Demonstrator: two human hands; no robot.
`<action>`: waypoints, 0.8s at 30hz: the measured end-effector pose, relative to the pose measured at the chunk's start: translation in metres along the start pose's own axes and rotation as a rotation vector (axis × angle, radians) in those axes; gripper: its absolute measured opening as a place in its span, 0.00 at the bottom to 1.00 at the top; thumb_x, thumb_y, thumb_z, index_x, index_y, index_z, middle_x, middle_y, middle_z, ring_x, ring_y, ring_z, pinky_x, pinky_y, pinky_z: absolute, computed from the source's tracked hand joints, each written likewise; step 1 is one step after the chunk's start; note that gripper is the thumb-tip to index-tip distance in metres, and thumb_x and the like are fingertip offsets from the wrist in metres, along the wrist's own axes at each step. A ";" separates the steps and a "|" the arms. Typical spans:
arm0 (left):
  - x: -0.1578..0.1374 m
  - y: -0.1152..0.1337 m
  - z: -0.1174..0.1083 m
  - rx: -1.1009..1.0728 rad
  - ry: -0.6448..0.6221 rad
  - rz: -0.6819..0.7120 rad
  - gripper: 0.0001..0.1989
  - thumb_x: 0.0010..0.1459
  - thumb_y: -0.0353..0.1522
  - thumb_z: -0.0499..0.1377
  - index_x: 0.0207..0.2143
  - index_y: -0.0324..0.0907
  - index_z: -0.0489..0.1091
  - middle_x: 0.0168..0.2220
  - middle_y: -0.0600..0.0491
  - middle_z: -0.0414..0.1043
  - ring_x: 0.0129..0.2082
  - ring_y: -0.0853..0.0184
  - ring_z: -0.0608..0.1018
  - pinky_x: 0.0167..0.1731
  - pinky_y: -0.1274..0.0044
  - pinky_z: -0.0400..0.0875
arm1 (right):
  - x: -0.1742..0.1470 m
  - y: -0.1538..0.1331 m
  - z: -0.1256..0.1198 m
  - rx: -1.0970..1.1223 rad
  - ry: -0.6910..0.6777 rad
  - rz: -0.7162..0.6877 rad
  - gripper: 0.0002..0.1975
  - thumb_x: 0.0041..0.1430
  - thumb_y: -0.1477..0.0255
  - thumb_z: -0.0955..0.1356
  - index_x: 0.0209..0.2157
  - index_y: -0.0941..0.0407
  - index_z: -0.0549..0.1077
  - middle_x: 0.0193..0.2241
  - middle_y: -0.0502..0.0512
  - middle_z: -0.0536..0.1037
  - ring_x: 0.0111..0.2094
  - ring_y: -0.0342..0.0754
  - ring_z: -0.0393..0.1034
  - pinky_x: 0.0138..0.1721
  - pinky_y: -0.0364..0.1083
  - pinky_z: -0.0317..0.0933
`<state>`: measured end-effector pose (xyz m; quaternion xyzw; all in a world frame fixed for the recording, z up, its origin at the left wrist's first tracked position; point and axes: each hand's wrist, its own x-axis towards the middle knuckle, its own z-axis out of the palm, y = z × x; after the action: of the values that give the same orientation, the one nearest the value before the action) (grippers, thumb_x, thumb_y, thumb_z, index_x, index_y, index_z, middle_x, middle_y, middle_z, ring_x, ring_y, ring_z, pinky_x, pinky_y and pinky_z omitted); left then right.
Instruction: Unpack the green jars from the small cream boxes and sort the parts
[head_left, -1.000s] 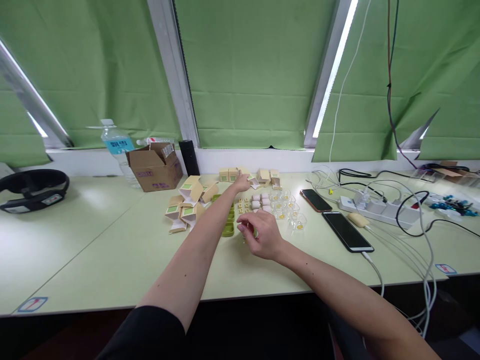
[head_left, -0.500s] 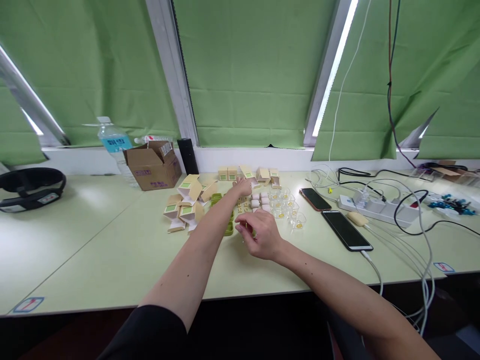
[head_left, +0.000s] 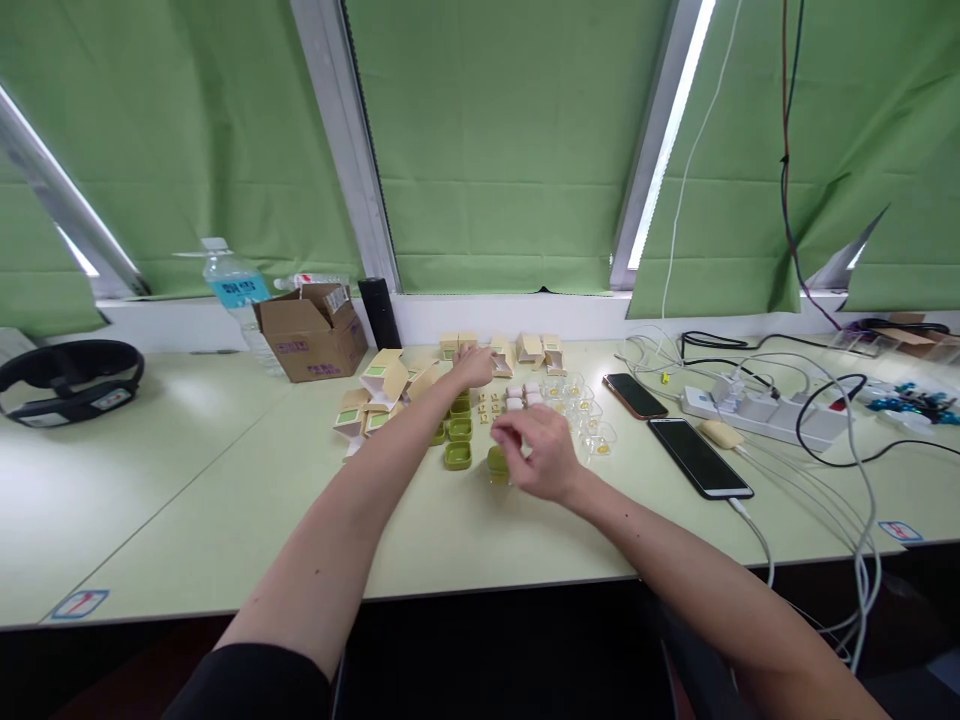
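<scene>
My left hand (head_left: 474, 368) reaches across to the back row, its fingers stretched out at the small cream cartons (head_left: 448, 346); the contact is too small to make out. Nearer to me, my right hand (head_left: 541, 455) has its thumb and fingers pinched together. Whether anything is between them is hidden. Just left of it, a green case (head_left: 497, 462) sits on a clear piece. Open green square cases (head_left: 458, 456) stand in rows under my left forearm. Tiny gold-coloured pieces (head_left: 484, 408) and pale pink blocks (head_left: 515, 398) lie between the hands.
Clear plastic pieces (head_left: 600, 438) stand to the right, then two phones (head_left: 699, 457) and a power strip (head_left: 772, 415) with tangled cables. Opened cartons (head_left: 384, 378) pile up on the left. Behind them are a cardboard box (head_left: 319, 345), a bottle (head_left: 238, 290) and a black cylinder (head_left: 380, 312).
My left hand has moved left along the back cartons. My right hand has shifted slightly right, and the green case beside it now shows. The view has moved a little.
</scene>
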<state>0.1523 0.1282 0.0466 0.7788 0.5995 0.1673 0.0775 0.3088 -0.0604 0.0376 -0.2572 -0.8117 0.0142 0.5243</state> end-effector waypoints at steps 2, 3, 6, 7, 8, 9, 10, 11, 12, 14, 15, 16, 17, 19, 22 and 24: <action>-0.017 0.000 -0.014 0.010 0.023 0.063 0.22 0.60 0.31 0.56 0.57 0.46 0.71 0.60 0.43 0.68 0.64 0.46 0.60 0.62 0.58 0.54 | 0.008 0.010 -0.013 0.017 0.073 0.109 0.07 0.62 0.73 0.65 0.30 0.52 0.73 0.23 0.50 0.77 0.23 0.47 0.68 0.30 0.48 0.59; -0.029 0.000 -0.020 0.015 0.037 0.090 0.21 0.60 0.30 0.55 0.56 0.47 0.72 0.60 0.44 0.68 0.64 0.47 0.59 0.62 0.58 0.54 | 0.012 0.016 -0.020 0.022 0.099 0.179 0.07 0.62 0.72 0.66 0.30 0.52 0.73 0.24 0.51 0.77 0.25 0.47 0.69 0.30 0.48 0.60; -0.074 -0.004 -0.035 0.029 0.109 0.287 0.19 0.62 0.30 0.53 0.54 0.47 0.73 0.55 0.45 0.70 0.62 0.49 0.61 0.61 0.57 0.56 | 0.021 0.028 -0.035 0.016 -0.019 0.312 0.05 0.60 0.73 0.67 0.30 0.53 0.74 0.24 0.50 0.77 0.25 0.46 0.68 0.31 0.47 0.61; -0.092 -0.006 -0.037 0.028 0.126 0.333 0.17 0.63 0.30 0.53 0.52 0.47 0.73 0.54 0.45 0.70 0.61 0.49 0.62 0.60 0.57 0.57 | 0.023 0.029 -0.037 -0.009 -0.130 0.334 0.05 0.60 0.72 0.68 0.30 0.53 0.74 0.24 0.49 0.77 0.25 0.46 0.68 0.31 0.46 0.60; -0.109 -0.008 -0.039 0.025 0.135 0.368 0.16 0.64 0.31 0.53 0.51 0.46 0.74 0.54 0.45 0.69 0.61 0.49 0.62 0.59 0.56 0.58 | 0.024 0.029 -0.039 -0.049 -0.260 0.341 0.04 0.60 0.71 0.68 0.30 0.53 0.74 0.24 0.49 0.77 0.26 0.46 0.69 0.31 0.46 0.59; -0.127 -0.010 -0.040 0.024 0.147 0.404 0.16 0.64 0.31 0.52 0.51 0.46 0.74 0.53 0.46 0.69 0.60 0.49 0.62 0.59 0.55 0.59 | 0.024 0.026 -0.039 -0.101 -0.394 0.334 0.04 0.60 0.70 0.69 0.31 0.53 0.75 0.26 0.49 0.78 0.28 0.46 0.70 0.32 0.45 0.58; -0.143 -0.012 -0.040 0.027 0.155 0.438 0.16 0.65 0.31 0.52 0.51 0.46 0.74 0.53 0.45 0.69 0.60 0.49 0.62 0.59 0.55 0.59 | 0.024 0.023 -0.038 -0.159 -0.515 0.314 0.05 0.60 0.67 0.71 0.33 0.53 0.76 0.28 0.50 0.79 0.30 0.47 0.71 0.33 0.45 0.57; -0.157 -0.014 -0.040 0.025 0.161 0.459 0.16 0.64 0.30 0.52 0.51 0.45 0.74 0.53 0.45 0.70 0.59 0.50 0.63 0.59 0.54 0.60 | 0.023 0.019 -0.037 -0.215 -0.616 0.284 0.08 0.59 0.64 0.72 0.35 0.53 0.77 0.32 0.51 0.81 0.33 0.49 0.72 0.34 0.46 0.57; -0.169 -0.016 -0.039 0.015 0.174 0.459 0.15 0.64 0.29 0.52 0.50 0.44 0.74 0.52 0.45 0.70 0.58 0.50 0.64 0.58 0.53 0.60 | 0.022 0.014 -0.036 -0.266 -0.693 0.250 0.12 0.58 0.60 0.73 0.39 0.53 0.77 0.35 0.53 0.81 0.36 0.51 0.74 0.35 0.46 0.58; -0.187 -0.019 -0.036 -0.020 0.183 0.465 0.14 0.64 0.29 0.52 0.49 0.44 0.74 0.52 0.45 0.71 0.58 0.50 0.64 0.58 0.54 0.61 | 0.018 0.007 -0.032 -0.354 -0.794 0.193 0.23 0.54 0.54 0.75 0.46 0.55 0.75 0.40 0.57 0.82 0.43 0.57 0.74 0.39 0.49 0.60; -0.192 -0.020 -0.034 -0.043 0.199 0.464 0.14 0.65 0.29 0.52 0.48 0.43 0.74 0.51 0.45 0.72 0.57 0.51 0.65 0.58 0.54 0.61 | 0.016 0.005 -0.029 -0.393 -0.828 0.175 0.27 0.52 0.53 0.76 0.47 0.56 0.75 0.41 0.59 0.81 0.45 0.59 0.74 0.40 0.50 0.60; -0.195 -0.021 -0.032 -0.067 0.218 0.460 0.13 0.66 0.30 0.52 0.47 0.43 0.75 0.51 0.46 0.73 0.57 0.52 0.65 0.58 0.55 0.62 | 0.014 0.004 -0.027 -0.429 -0.854 0.165 0.29 0.50 0.53 0.77 0.48 0.57 0.74 0.41 0.61 0.81 0.46 0.61 0.73 0.41 0.51 0.61; -0.196 -0.020 -0.029 -0.092 0.229 0.454 0.12 0.66 0.31 0.52 0.45 0.43 0.75 0.49 0.46 0.74 0.56 0.52 0.66 0.58 0.56 0.62 | 0.012 0.004 -0.025 -0.458 -0.871 0.163 0.29 0.49 0.55 0.78 0.47 0.57 0.74 0.41 0.62 0.81 0.46 0.62 0.73 0.41 0.51 0.61; -0.194 -0.017 -0.023 -0.141 0.220 0.433 0.11 0.66 0.33 0.54 0.42 0.43 0.76 0.46 0.47 0.76 0.53 0.53 0.68 0.56 0.58 0.64 | 0.011 0.004 -0.021 -0.475 -0.890 0.178 0.24 0.50 0.60 0.78 0.45 0.57 0.75 0.39 0.61 0.81 0.46 0.62 0.73 0.40 0.51 0.61; -0.188 -0.006 -0.018 -0.187 0.147 0.407 0.09 0.63 0.36 0.59 0.40 0.43 0.78 0.43 0.48 0.78 0.50 0.53 0.69 0.53 0.59 0.65 | 0.011 0.005 -0.016 -0.402 -0.866 0.233 0.17 0.54 0.65 0.76 0.43 0.57 0.75 0.39 0.60 0.80 0.44 0.59 0.73 0.38 0.49 0.60; -0.185 0.002 -0.017 -0.206 0.124 0.395 0.08 0.61 0.37 0.62 0.38 0.43 0.79 0.42 0.48 0.79 0.49 0.53 0.70 0.51 0.60 0.66 | 0.011 0.005 -0.015 -0.321 -0.809 0.278 0.16 0.55 0.67 0.75 0.44 0.56 0.74 0.40 0.58 0.80 0.44 0.57 0.72 0.38 0.49 0.59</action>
<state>0.1068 -0.0516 0.0321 0.8572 0.4188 0.2873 0.0854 0.3198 -0.0552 0.0526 -0.4154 -0.9009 0.0577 0.1119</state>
